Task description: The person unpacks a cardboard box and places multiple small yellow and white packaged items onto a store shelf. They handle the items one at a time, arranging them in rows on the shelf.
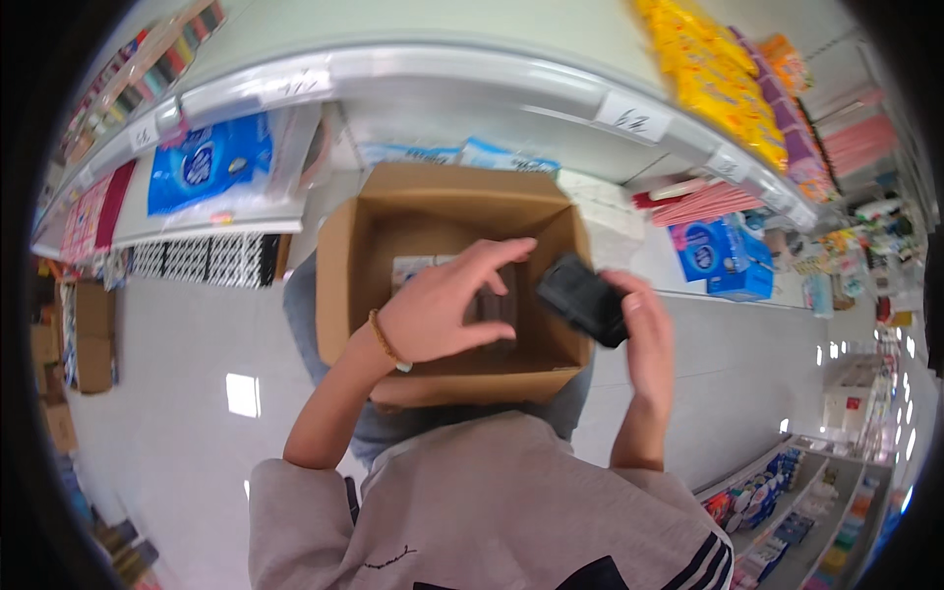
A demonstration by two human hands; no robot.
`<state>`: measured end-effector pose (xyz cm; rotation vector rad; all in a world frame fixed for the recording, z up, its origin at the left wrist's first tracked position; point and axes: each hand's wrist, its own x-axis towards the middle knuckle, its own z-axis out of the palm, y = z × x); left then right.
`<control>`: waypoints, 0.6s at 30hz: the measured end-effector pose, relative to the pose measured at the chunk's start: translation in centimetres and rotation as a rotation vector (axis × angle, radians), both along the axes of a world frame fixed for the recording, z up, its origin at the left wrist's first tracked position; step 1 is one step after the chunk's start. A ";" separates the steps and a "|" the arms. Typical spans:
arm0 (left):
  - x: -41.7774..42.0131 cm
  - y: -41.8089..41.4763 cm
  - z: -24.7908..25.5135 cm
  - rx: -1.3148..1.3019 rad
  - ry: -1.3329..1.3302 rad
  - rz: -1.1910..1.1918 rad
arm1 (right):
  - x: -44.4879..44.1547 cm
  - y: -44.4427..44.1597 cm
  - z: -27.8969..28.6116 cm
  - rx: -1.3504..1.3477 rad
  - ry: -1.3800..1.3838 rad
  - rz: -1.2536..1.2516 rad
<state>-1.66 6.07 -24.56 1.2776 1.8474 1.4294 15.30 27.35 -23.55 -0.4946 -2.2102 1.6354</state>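
Observation:
An open cardboard box (450, 392) sits on the lap in front of me, its flaps folded outward. Over its opening hovers my left hand (450, 306), thumb and fingers spread with nothing between them. Beyond the box's right wall, my right hand (645, 335) grips a blurred black object (582, 299), boxy in shape; its exact kind is unclear. Inside the box, a white printed item (413, 267) shows partly behind my left hand. Dark brown items (500, 313) lie on the box floor, too blurred to name.
A shelf edge (472, 66) with handwritten price tags curves above the box. Blue packages (210, 162) stand at left on a lower shelf, with another blue package (704, 251) at right. Yellow bags (719, 81) lie on the upper shelf. A cardboard carton (94, 335) stands at far left.

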 end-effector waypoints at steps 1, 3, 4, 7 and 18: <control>0.9 -0.7 0.2 0.004 -0.024 -0.025 | 0.1 -1.6 -1.8 -0.168 -0.074 0.064; 2.4 -2.2 -1.0 0.032 0.200 -0.002 | 0.0 -4.6 -4.0 -0.413 -0.114 0.138; 2.7 -3.3 -2.1 0.033 0.239 -0.008 | 0.2 -5.4 -5.1 -0.494 -0.129 0.191; 3.6 -6.1 -2.7 -0.010 0.130 0.071 | 0.0 -6.9 -5.3 -0.544 -0.057 0.331; 3.3 -4.0 4.5 0.509 0.253 0.486 | -5.5 -5.0 3.2 0.114 0.659 0.398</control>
